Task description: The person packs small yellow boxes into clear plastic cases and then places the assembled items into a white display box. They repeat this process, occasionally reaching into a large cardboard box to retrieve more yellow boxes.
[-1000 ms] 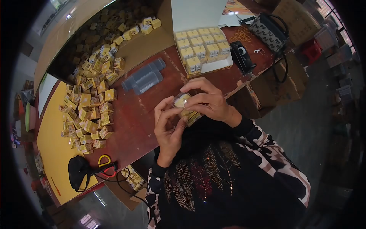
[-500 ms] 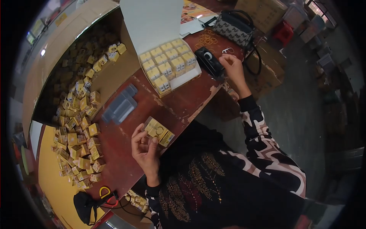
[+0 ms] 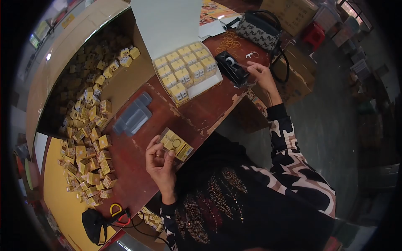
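Note:
A small yellow box in a clear plastic sleeve (image 3: pixel 177 144), with a ring shape on its face, is gripped at the near table edge by my left hand (image 3: pixel 161 168), thumb on one side and fingers on the other. My right hand (image 3: pixel 264 78) is pinched beside a black tape dispenser (image 3: pixel 234 74). A faint clear strip of tape (image 3: pixel 241 65) seems to stretch from the dispenser's roll to those fingertips. Left of the dispenser stands an open white carton (image 3: pixel 205 87) with rows of yellow boxes (image 3: pixel 177 65) inside.
Clear plastic sleeves (image 3: pixel 133 115) lie mid-table. Yellow boxes (image 3: pixel 90 159) spill from a large cardboard box (image 3: pixel 125 77) on the left. Rubber bands (image 3: pixel 230 41) and a patterned handbag (image 3: pixel 258 30) are at the back. Scissors (image 3: pixel 115 210) and a black pouch (image 3: pixel 93 224) lie at lower left.
My right hand has moved a little to the right and downward, away from the dispenser's roll, apparently drawing out tape. My left hand and its box are nearly still.

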Action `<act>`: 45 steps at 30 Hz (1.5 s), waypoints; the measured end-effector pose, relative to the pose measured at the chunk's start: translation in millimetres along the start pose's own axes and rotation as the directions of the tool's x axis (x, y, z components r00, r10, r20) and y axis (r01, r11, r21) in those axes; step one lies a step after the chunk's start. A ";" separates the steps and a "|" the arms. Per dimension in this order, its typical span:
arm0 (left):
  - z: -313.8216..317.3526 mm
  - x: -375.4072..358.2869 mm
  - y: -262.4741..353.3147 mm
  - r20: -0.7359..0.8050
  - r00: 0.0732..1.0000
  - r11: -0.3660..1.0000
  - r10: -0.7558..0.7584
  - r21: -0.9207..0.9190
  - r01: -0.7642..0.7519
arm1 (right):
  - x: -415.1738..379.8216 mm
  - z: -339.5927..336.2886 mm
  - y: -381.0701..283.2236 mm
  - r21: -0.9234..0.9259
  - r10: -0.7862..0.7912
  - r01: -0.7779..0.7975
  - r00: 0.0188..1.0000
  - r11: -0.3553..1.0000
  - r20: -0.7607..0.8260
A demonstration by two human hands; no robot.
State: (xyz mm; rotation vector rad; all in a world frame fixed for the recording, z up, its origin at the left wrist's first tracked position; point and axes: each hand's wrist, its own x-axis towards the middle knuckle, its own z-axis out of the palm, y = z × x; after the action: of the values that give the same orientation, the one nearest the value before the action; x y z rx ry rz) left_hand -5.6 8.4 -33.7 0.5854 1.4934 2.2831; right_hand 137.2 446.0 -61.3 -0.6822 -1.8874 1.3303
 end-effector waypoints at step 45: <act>9.3 1.2 13.3 -0.236 0.972 0.972 -0.021 -0.231 -0.035 | -151.9 188.1 -151.3 0.029 -0.094 0.092 0.855 0.995 0.510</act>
State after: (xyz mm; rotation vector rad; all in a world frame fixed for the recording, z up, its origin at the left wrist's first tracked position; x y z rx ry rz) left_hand -2.7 11.2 -17.9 0.2584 1.2916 2.5601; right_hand 76.2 175.1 3.6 -0.2322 -2.2979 1.5583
